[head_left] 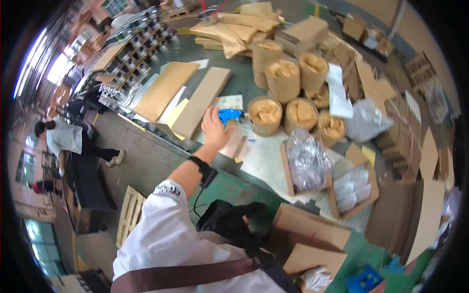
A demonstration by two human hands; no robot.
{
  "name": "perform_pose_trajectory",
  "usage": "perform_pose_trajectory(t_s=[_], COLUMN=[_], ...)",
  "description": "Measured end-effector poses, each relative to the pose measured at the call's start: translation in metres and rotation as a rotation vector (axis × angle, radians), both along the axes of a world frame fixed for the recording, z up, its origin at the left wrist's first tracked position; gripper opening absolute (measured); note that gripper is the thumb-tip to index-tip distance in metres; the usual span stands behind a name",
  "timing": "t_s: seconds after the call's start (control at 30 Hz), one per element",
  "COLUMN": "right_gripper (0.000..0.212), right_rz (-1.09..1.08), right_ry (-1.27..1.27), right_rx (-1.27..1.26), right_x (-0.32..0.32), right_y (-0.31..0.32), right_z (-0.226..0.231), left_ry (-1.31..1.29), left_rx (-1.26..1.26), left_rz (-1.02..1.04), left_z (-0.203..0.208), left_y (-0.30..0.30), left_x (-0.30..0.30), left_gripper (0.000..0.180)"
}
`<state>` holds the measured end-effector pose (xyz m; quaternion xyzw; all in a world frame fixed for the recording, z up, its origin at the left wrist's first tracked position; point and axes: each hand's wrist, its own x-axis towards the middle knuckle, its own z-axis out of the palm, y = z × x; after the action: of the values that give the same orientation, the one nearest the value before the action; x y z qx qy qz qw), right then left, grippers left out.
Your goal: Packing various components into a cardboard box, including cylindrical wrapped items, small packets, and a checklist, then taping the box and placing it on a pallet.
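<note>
My bare left hand [215,129] reaches over the table's near edge, fingers spread. Right by its fingertips lies a blue tape dispenser [229,115]; whether they touch it I cannot tell. A dark band circles my left wrist, and a cable hangs from it. At the lower edge, my right hand [316,278] wears a white glove and holds the edge of a cardboard box [312,227]. That box stands below the table, close to my body; part of it lies out of view.
Paper-stuffed cardboard tubes [265,115] crowd the table. Nearer stand a box of plastic-wrapped parts [308,158] and a carton of white packets [352,188]. Flat cardboard [202,102] lies left, stacked cartons [398,132] right. A wooden pallet [130,215] and another person [66,136] are at left.
</note>
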<state>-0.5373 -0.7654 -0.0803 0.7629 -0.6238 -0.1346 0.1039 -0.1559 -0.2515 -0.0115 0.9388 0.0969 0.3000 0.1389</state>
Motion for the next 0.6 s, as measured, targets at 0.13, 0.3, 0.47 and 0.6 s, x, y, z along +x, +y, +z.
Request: perform_pose_trajectory(t_s=[0.13,0.3,0.47,0.6], right_gripper=[0.069,0.057,0.047,0.039], right_rz=[0.276,0.713,1.011,1.033], right_ry=[-0.099,-0.405,-0.612,-0.836], right_rx=[0.214,0.598,1.022,1.27], right_x=[0.128,0.229,0.256,0.236], right_y=[0.032,0.104,0.176,0.187], right_z=[-0.031,-0.034,-0.025,-0.005], left_ry=[0.722,0.676,0.623,0.888], left_rx=[-0.084,-0.082,-0.57,-1.257], left_rz=[-0.108,-0.003,-0.257,-0.899], left_z=[-0.024,-0.023,0.003,0.003], left_y=[0.059,0.069,0.051,-0.074], left_x=[0.071,0.016,-0.095,-0.155], left_gripper=[0.04,0.023,0.033,0.041])
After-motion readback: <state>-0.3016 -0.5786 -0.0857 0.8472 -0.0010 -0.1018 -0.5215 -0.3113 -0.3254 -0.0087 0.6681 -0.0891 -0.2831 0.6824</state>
